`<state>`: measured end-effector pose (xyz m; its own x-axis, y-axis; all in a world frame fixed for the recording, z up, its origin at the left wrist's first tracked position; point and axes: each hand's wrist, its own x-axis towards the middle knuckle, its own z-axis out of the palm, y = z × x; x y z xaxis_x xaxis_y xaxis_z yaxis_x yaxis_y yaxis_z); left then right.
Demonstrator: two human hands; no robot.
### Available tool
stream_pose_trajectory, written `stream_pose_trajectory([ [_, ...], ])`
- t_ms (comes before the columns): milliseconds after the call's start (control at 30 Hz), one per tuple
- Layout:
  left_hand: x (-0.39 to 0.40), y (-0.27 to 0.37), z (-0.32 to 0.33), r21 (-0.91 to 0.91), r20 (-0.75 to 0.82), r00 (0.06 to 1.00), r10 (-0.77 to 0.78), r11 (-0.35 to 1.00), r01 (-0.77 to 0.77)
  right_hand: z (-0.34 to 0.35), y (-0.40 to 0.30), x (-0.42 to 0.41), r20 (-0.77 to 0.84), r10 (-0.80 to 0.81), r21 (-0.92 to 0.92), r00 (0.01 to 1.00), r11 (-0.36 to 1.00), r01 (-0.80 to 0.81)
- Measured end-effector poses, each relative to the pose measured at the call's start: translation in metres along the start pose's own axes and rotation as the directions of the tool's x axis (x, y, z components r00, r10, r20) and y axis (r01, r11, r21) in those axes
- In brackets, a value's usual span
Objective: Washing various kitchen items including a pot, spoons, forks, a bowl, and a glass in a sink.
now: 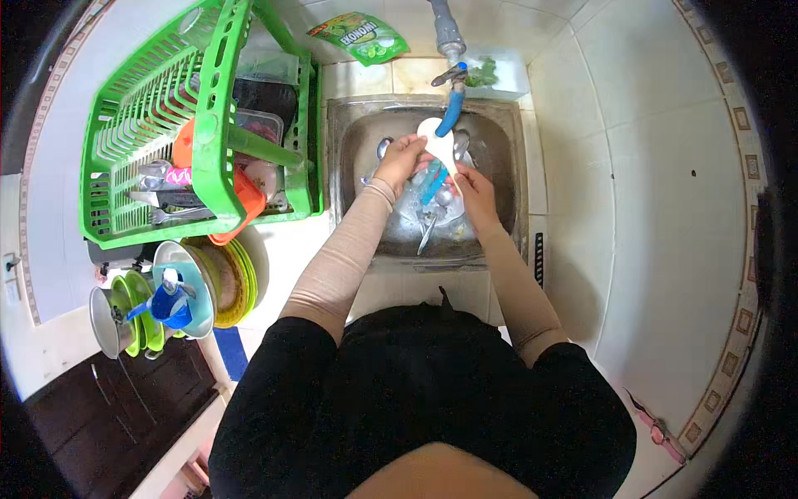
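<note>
A white plastic rice paddle (440, 145) is held in both hands beneath the blue hose (451, 113) on the tap. My left hand (404, 161) grips the edge of its broad head. At the narrow handle end, my right hand (477, 196) has its fingers closed. Under them, in the metal sink (365, 234), lie several spoons and other utensils with a pale, wet dish (414, 206). One metal utensil (426, 236) points toward me. Another spoon (384, 147) rests left of my left hand. The hands partly hide the things below.
On the left stands a green plastic dish rack (215, 131) with cutlery and containers. Stacked plates (240, 280) and a metal bowl (202, 293) holding a blue cup (171, 309) are below it. A green detergent pouch (361, 38) lies behind the sink, near the tap (458, 72).
</note>
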<state>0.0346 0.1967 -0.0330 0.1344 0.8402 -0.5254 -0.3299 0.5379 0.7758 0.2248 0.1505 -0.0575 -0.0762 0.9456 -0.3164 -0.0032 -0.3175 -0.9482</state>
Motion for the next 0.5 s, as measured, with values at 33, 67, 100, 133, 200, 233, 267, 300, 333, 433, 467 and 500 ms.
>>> stream_pose_trajectory([
  [33, -0.001, 0.0, 0.001, 0.013, 0.015, 0.999, 0.033, 0.999, -0.033, 0.001, 0.001, 0.002, 0.016, 0.032, 0.038, 0.999, 0.999, -0.033],
  [67, -0.001, 0.002, 0.0, -0.038, -0.003, 0.999, 0.048, 0.998, -0.048, 0.004, 0.002, 0.007, -0.004, 0.058, 0.011, 0.998, 0.998, -0.058],
  [100, -0.003, 0.005, 0.001, -0.035, -0.015, 0.999, 0.051, 0.998, -0.052, 0.007, 0.003, 0.01, -0.02, -0.1, -0.106, 0.995, 0.99, 0.098],
  [133, -0.005, 0.009, 0.001, -0.014, -0.029, 0.988, 0.151, 0.988, -0.151, 0.008, 0.003, 0.011, -0.044, -0.221, -0.204, 0.974, 0.957, 0.207],
  [200, -0.016, 0.021, 0.001, 0.126, -0.057, 0.938, 0.341, 0.935, -0.332, 0.006, 0.002, 0.011, -0.049, -0.335, -0.242, 0.941, 0.918, 0.314],
  [233, -0.024, 0.028, 0.003, 0.127, -0.056, 0.938, 0.341, 0.935, -0.332, 0.005, 0.002, 0.008, -0.085, -0.39, -0.241, 0.917, 0.901, 0.361],
  [267, -0.034, 0.037, 0.006, 0.135, -0.097, 0.893, 0.439, 0.895, -0.425, 0.001, 0.0, 0.005, -0.083, -0.411, -0.266, 0.908, 0.887, 0.378],
  [300, -0.046, 0.046, 0.008, 0.152, -0.145, 0.845, 0.514, 0.856, -0.494, -0.005, -0.003, -0.001, 0.015, -0.371, -0.538, 0.928, 0.779, 0.321],
  [333, -0.061, 0.055, 0.009, 0.181, -0.127, 0.809, 0.574, 0.816, -0.55, -0.008, -0.005, -0.006, 0.077, -0.289, -0.773, 0.954, 0.587, 0.24],
  [433, -0.12, 0.079, 0.015, 0.263, -0.114, 0.72, 0.684, 0.72, -0.643, -0.002, -0.004, -0.033, 0.095, -0.079, -0.848, 0.992, 0.516, 0.122],
  [467, -0.14, 0.086, 0.017, 0.28, -0.14, 0.706, 0.694, 0.712, -0.644, 0.004, -0.001, -0.046, 0.069, -0.189, -0.86, 0.98, 0.486, 0.154],
  [500, -0.16, 0.093, 0.017, 0.288, -0.142, 0.663, 0.735, 0.671, -0.683, 0.009, 0.002, -0.055, 0.069, -0.19, -0.86, 0.979, 0.487, 0.155],
])
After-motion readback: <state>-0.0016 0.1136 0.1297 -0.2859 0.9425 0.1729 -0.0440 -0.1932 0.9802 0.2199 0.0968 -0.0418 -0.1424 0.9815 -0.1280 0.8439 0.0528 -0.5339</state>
